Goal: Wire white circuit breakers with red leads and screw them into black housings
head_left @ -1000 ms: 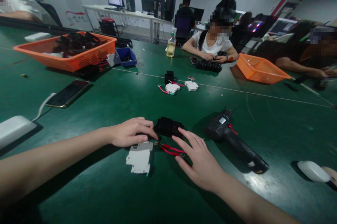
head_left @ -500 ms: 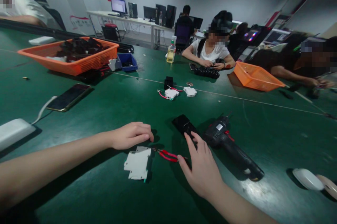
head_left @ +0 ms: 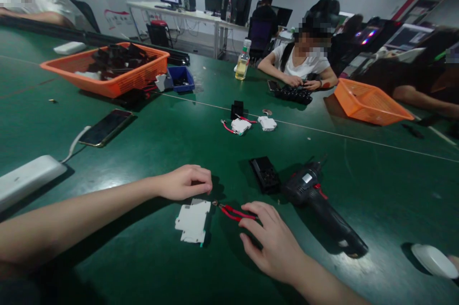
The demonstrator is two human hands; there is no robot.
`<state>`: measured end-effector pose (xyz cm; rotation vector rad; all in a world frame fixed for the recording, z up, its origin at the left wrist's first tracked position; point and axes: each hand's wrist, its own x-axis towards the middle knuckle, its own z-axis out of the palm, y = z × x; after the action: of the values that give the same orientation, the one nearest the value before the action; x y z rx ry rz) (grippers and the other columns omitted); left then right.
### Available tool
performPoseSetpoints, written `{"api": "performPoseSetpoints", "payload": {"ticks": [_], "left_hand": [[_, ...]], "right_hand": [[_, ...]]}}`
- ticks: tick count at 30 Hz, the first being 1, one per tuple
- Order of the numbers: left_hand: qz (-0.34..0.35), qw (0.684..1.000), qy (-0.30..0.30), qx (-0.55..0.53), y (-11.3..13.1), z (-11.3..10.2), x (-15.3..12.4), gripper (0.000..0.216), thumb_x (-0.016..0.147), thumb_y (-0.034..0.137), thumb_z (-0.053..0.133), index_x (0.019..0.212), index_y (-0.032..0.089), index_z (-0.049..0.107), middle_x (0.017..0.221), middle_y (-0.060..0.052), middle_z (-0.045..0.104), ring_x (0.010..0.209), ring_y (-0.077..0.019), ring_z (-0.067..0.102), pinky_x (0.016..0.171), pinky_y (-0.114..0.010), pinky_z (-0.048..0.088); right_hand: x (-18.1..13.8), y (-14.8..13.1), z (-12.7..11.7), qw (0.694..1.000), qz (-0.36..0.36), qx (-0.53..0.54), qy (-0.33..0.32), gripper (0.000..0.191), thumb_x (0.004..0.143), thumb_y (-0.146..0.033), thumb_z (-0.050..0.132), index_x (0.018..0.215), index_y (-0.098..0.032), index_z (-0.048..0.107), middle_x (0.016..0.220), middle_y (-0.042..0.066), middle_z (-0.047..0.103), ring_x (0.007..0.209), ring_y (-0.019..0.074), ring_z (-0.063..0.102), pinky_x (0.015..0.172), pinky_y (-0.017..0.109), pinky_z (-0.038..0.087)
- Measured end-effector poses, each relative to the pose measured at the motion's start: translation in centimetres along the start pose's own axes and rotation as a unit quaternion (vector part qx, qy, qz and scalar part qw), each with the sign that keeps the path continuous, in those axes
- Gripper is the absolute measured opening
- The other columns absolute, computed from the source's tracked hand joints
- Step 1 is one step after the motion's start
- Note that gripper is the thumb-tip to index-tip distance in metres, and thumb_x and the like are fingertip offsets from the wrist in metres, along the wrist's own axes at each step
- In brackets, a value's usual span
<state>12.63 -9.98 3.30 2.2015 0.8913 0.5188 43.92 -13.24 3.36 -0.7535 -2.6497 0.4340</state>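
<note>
My left hand (head_left: pixel 188 182) rests on the table with its fingers curled in and the thumb against them; nothing shows in it. Just below it lies a white flat circuit breaker (head_left: pixel 194 221) with stepped edges. Red leads (head_left: pixel 231 213) with metal ends lie to the right of the breaker. My right hand (head_left: pixel 272 243) is over their right end, fingers apart and fingertips close around the leads; whether they touch is unclear. Beyond that hand is a black plastic housing (head_left: pixel 265 174), and next to it a black power screwdriver (head_left: pixel 322 207) lies on its side.
Farther back are two white breakers (head_left: pixel 241 125) with red leads and a small black block (head_left: pixel 237 109). A phone (head_left: pixel 106 127) and white power strip (head_left: pixel 34 178) are left. Orange baskets (head_left: pixel 118 84), a blue bin (head_left: pixel 181 79) and a bottle (head_left: pixel 242 62) stand behind. A co-worker (head_left: pixel 304 63) sits opposite.
My right hand has drawn back from the black housing toward the red leads, leaving the housing uncovered. My left hand stays by the breaker. The whole view has shifted slightly.
</note>
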Motion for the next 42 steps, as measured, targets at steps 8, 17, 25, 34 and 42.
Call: {"api": "performPoseSetpoints", "payload": {"ticks": [8, 17, 25, 34, 42], "left_hand": [[0.052, 0.997, -0.049, -0.004, 0.8, -0.9, 0.0, 0.024, 0.098, 0.033, 0.051, 0.103, 0.028, 0.075, 0.111, -0.006, 0.069, 0.100, -0.0182, 0.064, 0.090, -0.032, 0.041], [0.026, 0.995, -0.053, 0.075, 1.0, -0.3, -0.2, 0.038, 0.098, 0.036, 0.049, 0.135, 0.028, 0.056, 0.131, -0.007, 0.060, 0.116, -0.0218, 0.058, 0.098, -0.033, 0.040], [0.007, 1.000, 0.001, -0.016, 0.1, 0.2, -0.1, 0.032, 0.103, 0.032, 0.038, 0.107, 0.019, 0.066, 0.106, -0.007, 0.065, 0.099, -0.0154, 0.061, 0.091, -0.027, 0.045], [-0.001, 0.996, 0.019, 0.083, -0.3, 0.9, -0.2, 0.038, 0.103, 0.033, 0.034, 0.076, 0.017, 0.055, 0.076, -0.001, 0.057, 0.073, -0.0122, 0.054, 0.074, -0.026, 0.041], [0.035, 0.968, 0.007, 0.248, -0.2, 1.7, -0.6, 0.041, 0.100, 0.029, 0.040, 0.061, 0.018, 0.051, 0.059, 0.001, 0.057, 0.056, -0.0105, 0.051, 0.064, -0.031, 0.033]], "right_hand": [[0.2, 0.2, 0.3, 0.999, 0.036, 0.000, -0.026, 0.031, 0.090, -0.017, 0.052, 0.119, -0.021, 0.060, 0.127, 0.012, 0.060, 0.119, 0.0276, 0.054, 0.097, 0.047, 0.052], [-0.2, 0.9, 1.6, 0.990, 0.101, -0.099, 0.014, 0.059, 0.090, -0.028, 0.053, 0.146, -0.013, 0.040, 0.146, 0.017, 0.047, 0.133, 0.0320, 0.046, 0.105, 0.052, 0.048], [0.1, 0.5, 0.8, 0.995, 0.063, -0.082, -0.011, 0.053, 0.090, -0.025, 0.054, 0.143, -0.019, 0.047, 0.151, 0.013, 0.044, 0.138, 0.0303, 0.040, 0.107, 0.051, 0.046], [-0.2, -0.5, 0.2, 0.986, -0.153, -0.057, 0.001, 0.027, 0.090, -0.017, 0.054, 0.115, -0.018, 0.064, 0.123, 0.008, 0.068, 0.117, 0.0220, 0.058, 0.103, 0.038, 0.047], [0.2, -0.6, 0.1, 0.986, -0.162, -0.026, 0.014, 0.020, 0.087, -0.014, 0.053, 0.103, -0.017, 0.064, 0.109, 0.009, 0.071, 0.105, 0.0220, 0.062, 0.092, 0.037, 0.053]]}}
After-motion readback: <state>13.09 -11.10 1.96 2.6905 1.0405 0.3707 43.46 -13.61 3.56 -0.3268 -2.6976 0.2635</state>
